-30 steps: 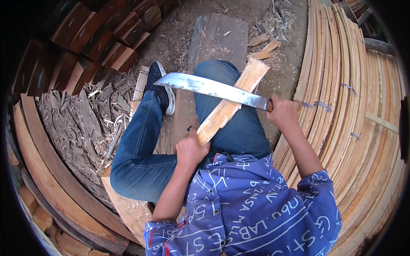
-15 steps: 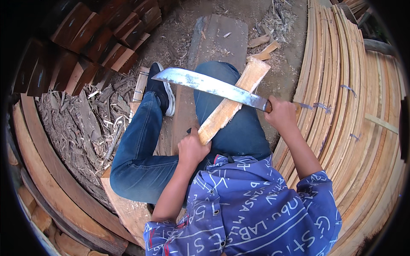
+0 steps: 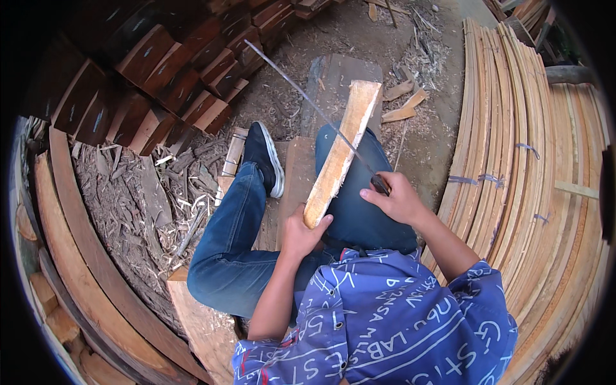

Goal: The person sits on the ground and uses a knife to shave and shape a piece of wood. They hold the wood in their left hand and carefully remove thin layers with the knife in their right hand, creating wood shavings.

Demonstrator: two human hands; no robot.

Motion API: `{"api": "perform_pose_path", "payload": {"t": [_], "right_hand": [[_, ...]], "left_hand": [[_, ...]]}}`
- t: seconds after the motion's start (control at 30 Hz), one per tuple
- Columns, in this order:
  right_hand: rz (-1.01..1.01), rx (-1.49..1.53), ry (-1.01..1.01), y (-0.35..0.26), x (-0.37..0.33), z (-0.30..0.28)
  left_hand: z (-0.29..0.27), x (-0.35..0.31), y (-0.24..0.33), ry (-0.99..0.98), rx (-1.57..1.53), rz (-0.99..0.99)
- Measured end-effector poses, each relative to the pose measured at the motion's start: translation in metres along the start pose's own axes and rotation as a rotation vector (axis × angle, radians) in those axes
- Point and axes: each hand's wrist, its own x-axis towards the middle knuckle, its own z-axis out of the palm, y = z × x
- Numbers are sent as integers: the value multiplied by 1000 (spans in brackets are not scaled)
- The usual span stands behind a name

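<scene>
A pale, rough-edged piece of wood (image 3: 340, 160) slants upward and away over my bent right leg. My left hand (image 3: 304, 232) grips its near end, thumb on the upper side. In my right hand (image 3: 396, 199) is the dark handle of a machete (image 3: 308, 96). Its long blade points to the far left and shows almost edge-on, so it looks like a thin line. The blade crosses over the middle of the wood; whether it touches the wood I cannot tell.
Long sawn strips in tied bundles (image 3: 478, 147) stand along the right. Dark cut planks (image 3: 154, 70) are stacked at the far left. Bark and shavings (image 3: 138, 199) cover the ground at left. A flat board (image 3: 327, 80) lies ahead, with wood offcuts (image 3: 405, 108) beside it.
The machete has turned from showing its broad face to nearly edge-on, its tip now higher. The wood piece stands steeper, and my left thumb lies on it. The whole view has shifted slightly.
</scene>
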Motion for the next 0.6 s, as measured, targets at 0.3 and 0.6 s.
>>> {"api": "perform_pose_path", "payload": {"t": [0.3,0.6], "right_hand": [[108,679,-241,-39,12,24],[-214,665,228,-62,25,52]], "left_hand": [[-25,7,-23,392,-76,105],[17,17,-46,336,-440,121]]}}
